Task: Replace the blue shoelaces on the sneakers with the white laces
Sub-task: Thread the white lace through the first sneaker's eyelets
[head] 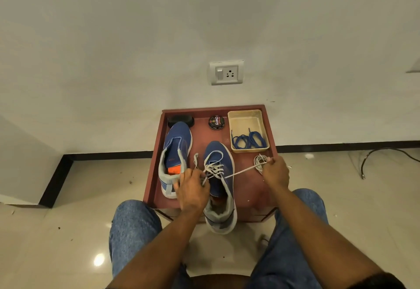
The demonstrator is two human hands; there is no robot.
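My right hand point(276, 172) has its grip closed tight on 1 end of the white lace point(241, 171), fingers curled round it, and the lace runs taut from there to the eyelets of the near sneaker point(221, 175). My left hand point(192, 188) sits at the other side of that shoe's lacing with a narrow pinching grip on the lace's other end beside the tongue. The lace crosses the eyelets several times, and a loose tail point(196, 159) curls off toward the toe on the left. This sneaker's heel hangs over the near edge of the red-brown tabletop point(250, 186). Just under my right fingers lies a coiled second white lace point(260, 161). The other sneaker point(175, 152) stands to the left, unlaced, orange showing inside. At the far right, the blue shoelaces point(248, 139) lie bundled in a cream tray point(245, 116). A polish tin point(217, 122) and a black brush point(180, 121) sit along the far edge.
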